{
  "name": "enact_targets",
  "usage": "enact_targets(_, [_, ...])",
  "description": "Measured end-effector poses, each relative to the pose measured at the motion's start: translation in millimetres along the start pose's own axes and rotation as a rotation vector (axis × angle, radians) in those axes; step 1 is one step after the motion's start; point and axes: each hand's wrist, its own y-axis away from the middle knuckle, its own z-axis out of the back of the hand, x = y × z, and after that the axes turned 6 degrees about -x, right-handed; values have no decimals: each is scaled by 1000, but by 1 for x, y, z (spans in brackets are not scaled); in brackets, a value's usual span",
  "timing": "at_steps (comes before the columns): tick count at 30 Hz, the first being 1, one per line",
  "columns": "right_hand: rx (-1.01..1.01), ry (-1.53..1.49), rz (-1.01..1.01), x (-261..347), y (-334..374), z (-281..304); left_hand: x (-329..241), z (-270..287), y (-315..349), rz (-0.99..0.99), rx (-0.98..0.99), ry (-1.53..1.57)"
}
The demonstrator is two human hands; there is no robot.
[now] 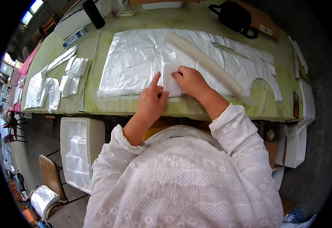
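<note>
A stack of thin white plastic bags (130,60) lies spread over the table in front of me. On its near middle part rests a narrow folded plastic bag (169,70). At the right edge of that fold, my right hand (190,81) is closed in a pinch on the plastic. My left hand (150,100) is at the left side of the fold, its index finger stretched out and its thumb apart, touching or nearly touching the plastic. A long pale tube (208,62) lies slantwise across the stack, right of my right hand.
Smaller folded bags (74,74) lie on the green-covered table (92,81) to the left. A bottle (75,37) and a black cylinder (93,14) stand or lie beyond them. A black bag (234,17) sits far right. Below, a white box (78,152) holds folded packets.
</note>
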Motion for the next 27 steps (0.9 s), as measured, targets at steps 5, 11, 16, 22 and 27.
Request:
enact_targets(5, [-25, 187, -59, 4, -11, -10, -12, 10, -14, -110, 90, -276])
enact_targets(11, [-100, 144, -89, 1, -11, -16, -9, -1, -33, -387, 233, -474])
enact_targets(16, [-156, 46, -125, 10, 18, -14, -12, -5, -40, -329, 331, -606])
enact_targets(22, [-191, -90, 39, -11, 56, -25, -13, -12, -37, -263, 286, -659])
enact_targets(27, [-50, -442, -19, -12, 87, -10, -20, 7, -15, -281, 355, -624])
